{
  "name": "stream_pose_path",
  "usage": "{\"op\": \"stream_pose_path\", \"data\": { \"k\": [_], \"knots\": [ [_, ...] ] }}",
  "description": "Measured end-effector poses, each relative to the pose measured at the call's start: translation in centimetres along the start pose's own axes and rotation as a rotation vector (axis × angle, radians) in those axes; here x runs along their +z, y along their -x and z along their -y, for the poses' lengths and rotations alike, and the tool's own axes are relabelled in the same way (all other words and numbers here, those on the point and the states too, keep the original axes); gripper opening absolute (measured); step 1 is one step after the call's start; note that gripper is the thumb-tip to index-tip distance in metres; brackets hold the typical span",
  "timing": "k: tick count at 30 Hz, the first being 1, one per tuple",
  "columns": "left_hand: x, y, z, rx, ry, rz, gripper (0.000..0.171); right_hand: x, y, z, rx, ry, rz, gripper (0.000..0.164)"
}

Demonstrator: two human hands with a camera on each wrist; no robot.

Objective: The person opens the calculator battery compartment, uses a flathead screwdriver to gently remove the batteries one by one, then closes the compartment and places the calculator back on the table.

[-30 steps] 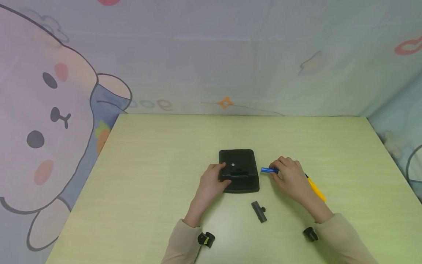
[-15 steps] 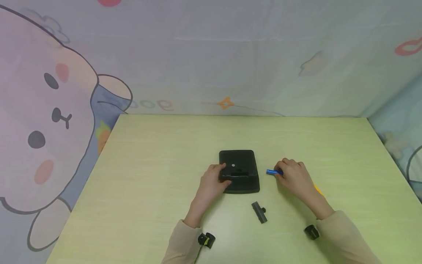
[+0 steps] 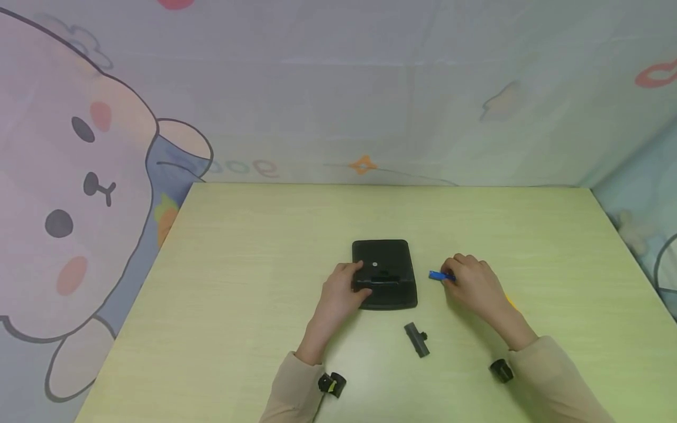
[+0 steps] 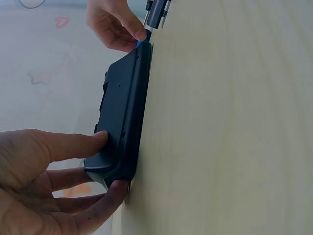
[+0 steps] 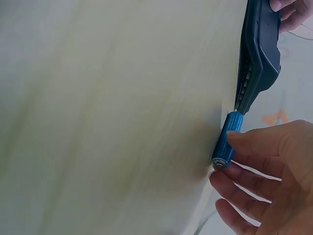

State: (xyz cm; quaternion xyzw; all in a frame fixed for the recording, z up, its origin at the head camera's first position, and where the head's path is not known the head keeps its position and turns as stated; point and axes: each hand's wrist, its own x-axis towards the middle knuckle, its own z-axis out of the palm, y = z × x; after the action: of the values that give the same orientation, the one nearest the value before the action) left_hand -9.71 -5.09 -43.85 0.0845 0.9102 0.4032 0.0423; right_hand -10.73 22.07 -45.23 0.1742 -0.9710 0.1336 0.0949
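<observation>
A black calculator (image 3: 388, 252), face down with its raised back upward, lies mid-table. My left hand (image 3: 344, 286) grips its left edge, with the thumb on the near side, as the left wrist view also shows. Key-like bumps show along the underside in the right wrist view. To the right of the calculator, my right hand (image 3: 471, 285) pinches a blue cylindrical battery (image 5: 227, 139) between thumb and fingers. The metal button end of the battery faces the right wrist camera. In the head view its left end points toward the calculator, with a gap between them.
A small dark grey tube-like part (image 3: 416, 339) with a side knob lies on the pale table (image 3: 254, 252), nearer than the calculator. A slim yellow thing (image 3: 510, 301) lies mostly hidden behind the right wrist. Black cameras are worn at both wrists. A printed curtain (image 3: 338, 94) hangs behind.
My right hand has moved slightly right with the battery, widening the gap to the calculator and covering more of the yellow thing. The left hand and calculator stay in place.
</observation>
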Motion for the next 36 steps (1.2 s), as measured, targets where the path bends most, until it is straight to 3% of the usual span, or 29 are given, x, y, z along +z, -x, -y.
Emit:
{"op": "stream_pose_path", "data": {
  "k": [7,14,23,28,36],
  "knots": [
    [0.0,0.0,-0.1,-0.009,-0.001,0.002,0.055,-0.2,0.0,-0.1,0.011,0.0,0.019,0.016],
    [0.0,-0.2,0.0,0.0,0.002,0.005,0.055,-1.2,0.2,0.4,0.017,-0.006,-0.017,0.02],
    [0.1,0.0,0.1,0.007,0.003,0.003,0.055,-2.6,1.4,2.3,0.024,-0.032,-0.039,0.017],
    [0.1,-0.1,0.1,0.0,-0.001,0.005,0.055,-3.0,2.4,3.8,0.028,-0.051,0.029,0.017],
    [0.1,0.0,-0.1,-0.03,0.002,0.014,0.055,-2.4,4.0,6.4,0.065,-0.032,0.222,0.021]
  ]
}}
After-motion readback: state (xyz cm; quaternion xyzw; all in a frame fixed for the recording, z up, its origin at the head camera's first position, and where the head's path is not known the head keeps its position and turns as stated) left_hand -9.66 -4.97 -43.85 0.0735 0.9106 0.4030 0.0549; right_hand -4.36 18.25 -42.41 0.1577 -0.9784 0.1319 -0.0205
